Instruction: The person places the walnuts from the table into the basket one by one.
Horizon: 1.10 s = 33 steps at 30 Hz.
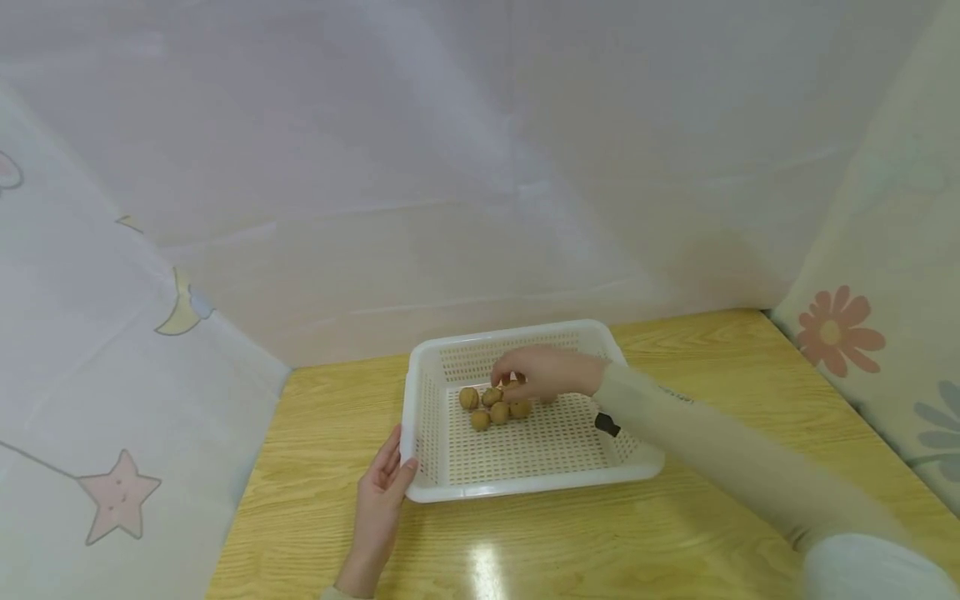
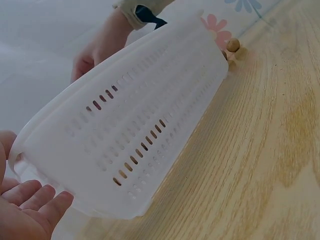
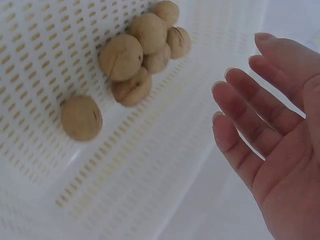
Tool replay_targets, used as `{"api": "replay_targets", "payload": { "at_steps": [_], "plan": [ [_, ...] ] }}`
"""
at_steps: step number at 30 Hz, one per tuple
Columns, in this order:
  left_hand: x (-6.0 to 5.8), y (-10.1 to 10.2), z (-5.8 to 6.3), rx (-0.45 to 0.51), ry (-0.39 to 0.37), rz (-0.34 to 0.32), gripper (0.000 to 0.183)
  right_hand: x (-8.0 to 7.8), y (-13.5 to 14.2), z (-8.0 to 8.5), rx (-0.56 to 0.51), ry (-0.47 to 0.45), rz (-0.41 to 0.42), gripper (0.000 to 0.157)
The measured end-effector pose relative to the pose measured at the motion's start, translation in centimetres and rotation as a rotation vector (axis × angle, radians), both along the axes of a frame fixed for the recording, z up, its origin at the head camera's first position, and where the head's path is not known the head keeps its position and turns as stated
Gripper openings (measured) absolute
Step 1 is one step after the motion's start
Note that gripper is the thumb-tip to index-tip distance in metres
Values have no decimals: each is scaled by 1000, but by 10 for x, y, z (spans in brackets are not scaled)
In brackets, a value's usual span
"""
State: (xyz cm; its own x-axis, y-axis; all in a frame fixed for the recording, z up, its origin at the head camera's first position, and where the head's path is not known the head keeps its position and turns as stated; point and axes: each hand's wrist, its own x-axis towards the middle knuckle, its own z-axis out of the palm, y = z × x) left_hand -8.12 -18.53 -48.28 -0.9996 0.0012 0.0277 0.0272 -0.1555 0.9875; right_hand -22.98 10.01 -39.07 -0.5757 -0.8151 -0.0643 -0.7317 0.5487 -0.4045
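Note:
A white perforated plastic basket [image 1: 525, 490] stands on the wooden table, and several round brown walnuts [image 1: 500, 412] lie grouped on its floor. My left hand [image 1: 381, 492] grips the basket's left rim near the front corner, thumb over the top and fingers against the outer side. Inside the basket, my right hand [image 1: 546, 372] is over the walnuts in the head view. The right wrist view shows that hand [image 3: 280, 120] with fingers gently bent and spread, its palm bare, beside the walnuts [image 3: 121, 58]. One walnut [image 3: 81, 118] lies apart from the cluster.
Past the basket's far end, a walnut [image 2: 233, 45] sits on the table [image 2: 250, 125]; the right forearm covers that area in the head view. Pale cloth walls [image 1: 480, 208] with printed flowers, stars and moons border the table at the back and sides.

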Motion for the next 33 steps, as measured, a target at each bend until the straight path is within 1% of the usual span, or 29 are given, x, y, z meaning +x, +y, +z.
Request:
{"api": "replay_targets", "payload": {
  "at_steps": [3,5,7,10,15,20,24,27,30,31,33],
  "plan": [
    [0,0,-1,8,-18,10,58,8,19,17,-5,38,-17,21],
    [1,-1,-1,4,-18,8,58,13,33,24,-18,63,-31,22],
    [1,-1,-1,2,-10,4,59,17,48,27,-36,68,-44,22],
    [1,-2,-1,1,0,-4,59,21,73,28,-42,66,-78,22],
    [2,-1,0,24,-21,2,59,31,111,20,-54,26,-161,23],
    [3,-2,1,33,-33,-5,59,46,145,13,-75,11,-252,24],
    [2,-3,1,34,-26,-12,59,55,171,8,-98,4,-329,26],
    [1,-3,1,34,-10,-21,59,59,189,1,-100,28,-351,23],
    [0,-3,1,32,-2,-29,60,62,205,-11,-98,43,-372,19],
    [0,-3,0,31,-2,-30,60,64,210,-15,-94,44,-372,19],
    [0,-3,0,31,-1,-31,60,67,220,-25,-94,18,-388,18]
  ]
}}
